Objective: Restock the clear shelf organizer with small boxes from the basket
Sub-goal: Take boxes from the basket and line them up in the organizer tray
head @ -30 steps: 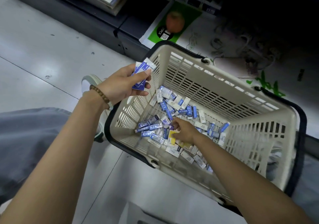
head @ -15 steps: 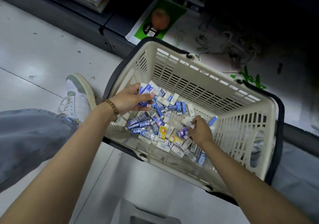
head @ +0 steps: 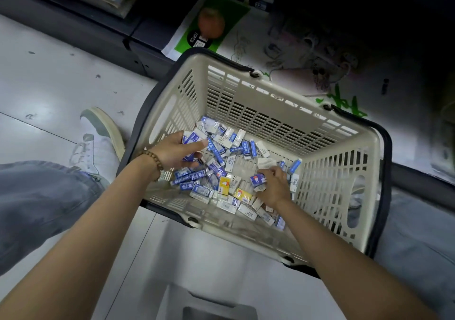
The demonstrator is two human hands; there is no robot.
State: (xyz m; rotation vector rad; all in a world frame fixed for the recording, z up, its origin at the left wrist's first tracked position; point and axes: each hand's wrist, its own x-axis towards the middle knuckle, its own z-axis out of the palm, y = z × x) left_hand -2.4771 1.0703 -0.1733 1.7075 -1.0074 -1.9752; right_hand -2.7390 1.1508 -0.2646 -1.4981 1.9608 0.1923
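Looking down from my head, I see a pale tiled floor with the dark base of a shelf unit running along its far edge. A large cream plastic basket with slotted walls and dark handles sits on the floor in front of me, tipped slightly toward the camera. My left leg in grey trousers fills the left edge, and my white shoe rests just beside the basket's left wall. Both my bare forearms reach into the basket. On its bottom lies a loose heap of small boxes, mostly blue and white, with a yellow one near the front. My left hand is over the left side of the heap, fingers and thumb curled round a small stack of blue-and-white boxes. My right hand is lower, down among the boxes toward the right, its fingers bent and pinching a single blue-and-white box. A brown bead bracelet circles my left wrist. A pale boxy shape at the bottom edge is too cut off to identify.
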